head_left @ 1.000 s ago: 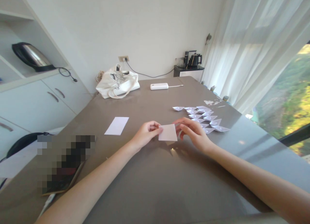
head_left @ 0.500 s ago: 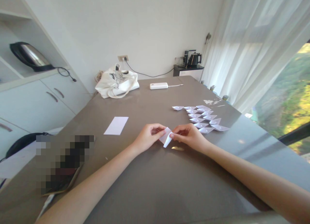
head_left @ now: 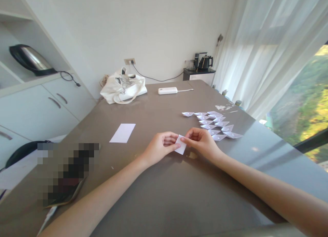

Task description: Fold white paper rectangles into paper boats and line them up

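Observation:
A small folded piece of white paper (head_left: 181,147) is held up between both hands, over the middle of the table. My left hand (head_left: 164,144) pinches its left side, thumb in front and fingers behind. The thumb of my right hand (head_left: 201,139) presses on its upper right part, with the fingers curled behind. Just beyond my right hand, several folded paper boats (head_left: 219,124) lie in rows. To the left of my left hand lie flat white paper sheets (head_left: 122,133).
On the brown table (head_left: 143,203) are a white bag (head_left: 123,88) and a white power bank (head_left: 167,91) with a short cable at the far side. A phone-like device (head_left: 69,192), blurred out, lies at the left. Paper scraps (head_left: 222,108) sit behind the boats.
The folded paper has turned and now shows a flat, nearly square face, its flap no longer standing out. My left hand has shifted slightly right, and my right thumb has moved higher on the paper.

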Available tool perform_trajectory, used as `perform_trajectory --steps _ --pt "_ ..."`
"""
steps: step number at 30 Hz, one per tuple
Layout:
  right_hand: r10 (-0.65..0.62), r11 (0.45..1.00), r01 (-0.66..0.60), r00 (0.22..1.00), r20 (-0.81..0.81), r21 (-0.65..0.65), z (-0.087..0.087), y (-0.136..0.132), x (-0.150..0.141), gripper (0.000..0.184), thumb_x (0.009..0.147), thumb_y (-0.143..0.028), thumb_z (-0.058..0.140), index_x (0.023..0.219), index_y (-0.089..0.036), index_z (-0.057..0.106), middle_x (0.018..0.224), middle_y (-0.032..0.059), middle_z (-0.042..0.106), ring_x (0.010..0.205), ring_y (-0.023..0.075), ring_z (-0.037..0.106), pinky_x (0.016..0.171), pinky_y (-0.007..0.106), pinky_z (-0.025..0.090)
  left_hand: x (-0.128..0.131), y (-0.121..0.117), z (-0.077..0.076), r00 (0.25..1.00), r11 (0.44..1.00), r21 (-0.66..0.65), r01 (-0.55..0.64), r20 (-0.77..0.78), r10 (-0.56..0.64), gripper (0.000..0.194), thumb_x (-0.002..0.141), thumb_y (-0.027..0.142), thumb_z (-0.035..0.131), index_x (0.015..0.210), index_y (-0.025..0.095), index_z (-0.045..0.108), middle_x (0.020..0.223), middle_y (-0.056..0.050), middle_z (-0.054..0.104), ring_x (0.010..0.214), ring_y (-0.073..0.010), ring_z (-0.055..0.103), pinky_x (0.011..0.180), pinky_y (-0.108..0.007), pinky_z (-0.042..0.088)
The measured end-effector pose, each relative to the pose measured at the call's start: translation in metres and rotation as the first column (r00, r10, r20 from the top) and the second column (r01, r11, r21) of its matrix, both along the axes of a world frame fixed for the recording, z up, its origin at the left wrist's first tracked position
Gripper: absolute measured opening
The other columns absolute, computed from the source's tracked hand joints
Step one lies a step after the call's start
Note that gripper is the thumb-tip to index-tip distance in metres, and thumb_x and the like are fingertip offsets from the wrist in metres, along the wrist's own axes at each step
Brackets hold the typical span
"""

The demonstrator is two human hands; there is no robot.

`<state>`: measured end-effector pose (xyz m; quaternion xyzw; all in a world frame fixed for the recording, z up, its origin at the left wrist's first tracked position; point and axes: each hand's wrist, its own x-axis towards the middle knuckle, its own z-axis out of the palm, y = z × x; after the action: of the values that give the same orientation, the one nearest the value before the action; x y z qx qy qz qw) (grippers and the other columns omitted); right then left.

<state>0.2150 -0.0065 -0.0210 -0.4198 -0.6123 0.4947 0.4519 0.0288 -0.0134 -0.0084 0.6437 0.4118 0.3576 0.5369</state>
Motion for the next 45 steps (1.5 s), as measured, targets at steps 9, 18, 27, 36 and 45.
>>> perform_trajectory --steps 9,18,27,36,45 --pt "0.021 0.998 -0.019 0.999 0.034 -0.055 0.0011 -0.0002 0.0009 0.039 0.066 -0.051 0.072 0.07 -0.013 0.064 0.062 0.0025 0.064 0.051 0.0091 0.051 0.048 0.022 0.04 0.0006 -0.0012 0.0006 1.0 1.0 -0.02 0.007 0.002 -0.007 0.027 0.071 0.024 0.072 0.095 0.012 0.065 0.092 -0.009 0.073 0.085 -0.0194 0.069 0.084 -0.032 0.052" --pt "-0.019 0.998 0.021 0.999 0.03 -0.067 0.0045 -0.0035 -0.0014 0.038 0.066 -0.051 0.072 0.065 -0.014 0.062 0.059 0.001 0.061 0.051 0.009 0.049 0.047 0.021 0.037 0.0036 -0.0023 0.0007 1.0 0.999 -0.035 -0.008 0.01 0.008 0.028 0.07 0.026 0.073 0.094 0.012 0.066 0.098 -0.011 0.073 0.088 -0.0222 0.069 0.082 -0.033 0.053" --pt "0.022 0.999 -0.021 1.0 0.004 -0.041 0.0011 -0.0013 0.0003 0.034 0.066 -0.045 0.074 0.068 -0.014 0.062 0.065 0.0032 0.065 0.057 0.012 0.056 0.052 0.023 0.042 0.005 -0.0033 -0.0019 0.999 0.993 -0.116 -0.007 0.042 0.012 0.029 0.07 0.031 0.073 0.092 0.013 0.065 0.089 -0.008 0.072 0.078 -0.0179 0.068 0.07 -0.026 0.052" --pt "0.042 0.997 -0.04 0.999 0.024 -0.069 0.0039 -0.0024 -0.0007 0.034 0.072 -0.047 0.069 0.067 -0.014 0.063 0.059 0.0013 0.062 0.052 0.0097 0.052 0.05 0.022 0.039 0.0032 -0.0045 -0.0017 0.992 0.984 -0.157 -0.088 0.071 0.1 0.028 0.069 0.035 0.073 0.081 0.012 0.065 0.074 -0.005 0.071 0.065 -0.0137 0.064 0.06 -0.022 0.049" --pt "0.001 1.0 -0.001 1.0 0.011 -0.027 0.0106 -0.0054 -0.0001 0.033 0.072 -0.043 0.069 0.06 -0.014 0.059 0.053 -0.0018 0.055 0.05 0.0082 0.046 0.049 0.022 0.035 0.0048 -0.0049 0.0016 0.983 0.971 -0.204 -0.127 0.108 0.152 0.031 0.065 0.036 0.076 0.08 0.01 0.066 0.073 -0.007 0.072 0.064 -0.0142 0.065 0.061 -0.023 0.051"
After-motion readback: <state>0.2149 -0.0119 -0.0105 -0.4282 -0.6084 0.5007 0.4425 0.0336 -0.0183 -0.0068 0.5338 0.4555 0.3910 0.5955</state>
